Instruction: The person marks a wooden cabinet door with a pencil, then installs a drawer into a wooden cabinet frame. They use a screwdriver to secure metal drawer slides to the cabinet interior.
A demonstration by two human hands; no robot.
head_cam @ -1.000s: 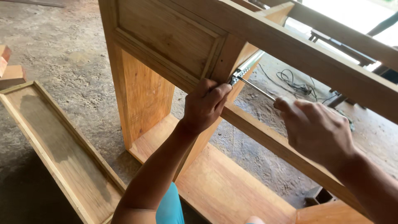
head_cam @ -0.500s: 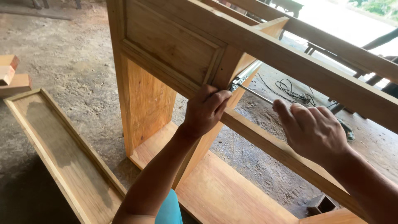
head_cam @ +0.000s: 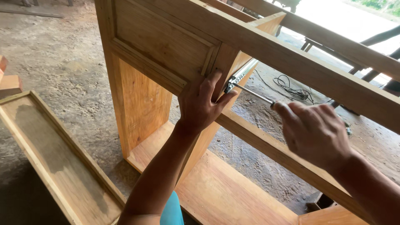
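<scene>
View from above of a bare-wood cabinet carcass [head_cam: 166,46] standing on a dusty concrete floor [head_cam: 58,62]. The left hand [head_cam: 202,104] is pressed against the upright divider just below a raised-panel front [head_cam: 158,39], fingers [head_cam: 213,79] spread narrowly along the wood and thumb braced toward a metal drawer slide [head_cam: 241,75] mounted on the divider's inner face. The right hand [head_cam: 316,131] is closed around the handle of a screwdriver [head_cam: 254,94], whose slim steel shaft runs up and left so that its tip meets the lower end of the slide, just beside the left thumb; the handle itself is hidden in the fist. The screwdriver appears light, rigid and smooth-shafted, best gripped at the handle, with the shaft kept in line with the screw, since a polished tip may skid off. The slide looks like thin stamped metal, stiff along its length but with sharp edges; steadying is better done on the wood beside it. The carcass seems heavy and stable, its unfinished surface offering dry grip. A horizontal rail [head_cam: 266,146] crosses beneath both hands. A shallow wooden tray [head_cam: 50,166] lies on the floor at left; a dark cable [head_cam: 291,85] lies well apart behind.
</scene>
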